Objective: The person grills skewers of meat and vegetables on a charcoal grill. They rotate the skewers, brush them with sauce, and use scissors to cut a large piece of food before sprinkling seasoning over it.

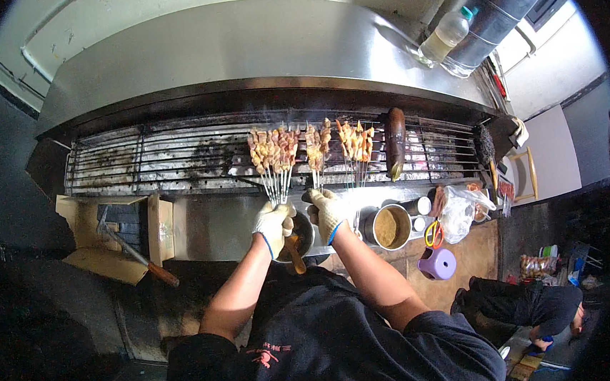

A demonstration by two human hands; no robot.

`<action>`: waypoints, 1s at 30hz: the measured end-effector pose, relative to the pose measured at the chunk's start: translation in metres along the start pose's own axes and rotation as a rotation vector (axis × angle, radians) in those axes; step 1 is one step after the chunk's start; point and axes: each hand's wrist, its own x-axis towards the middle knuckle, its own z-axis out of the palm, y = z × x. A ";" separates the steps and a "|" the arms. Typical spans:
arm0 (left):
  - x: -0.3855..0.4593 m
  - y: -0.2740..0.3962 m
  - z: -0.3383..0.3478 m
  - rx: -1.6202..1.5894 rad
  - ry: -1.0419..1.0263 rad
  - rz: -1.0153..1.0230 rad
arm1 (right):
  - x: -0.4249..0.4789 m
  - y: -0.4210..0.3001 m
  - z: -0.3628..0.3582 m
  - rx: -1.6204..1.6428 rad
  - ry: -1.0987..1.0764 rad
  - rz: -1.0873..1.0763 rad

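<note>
Both my hands wear white knit gloves with blue cuffs. My left hand (274, 226) grips the lower ends of a fanned bunch of metal meat skewers (275, 149), whose meat lies over the grill grate (189, 151). To its right, my right hand (328, 213) closes around the ends of a smaller bunch of meat skewers (314, 149). A third, yellowish group of skewers (356, 143) rests on the grate, untouched. Beyond it lies a dark whole eggplant (396, 141). Partly hidden below my hands is a round bowl (304, 232) with a wooden-handled utensil (296, 256) in it.
On the steel ledge (205, 225) stand a pot of brown powder (392, 226), orange-yellow scissors (434, 235) and a plastic bag (460, 213). An open cardboard box (164, 228) is at left. A purple stool (437, 264) and a bent-over person (534, 304) are at right.
</note>
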 end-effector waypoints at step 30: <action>0.012 0.045 -0.012 -0.078 -0.227 -0.024 | 0.013 -0.038 -0.003 0.116 -0.234 0.073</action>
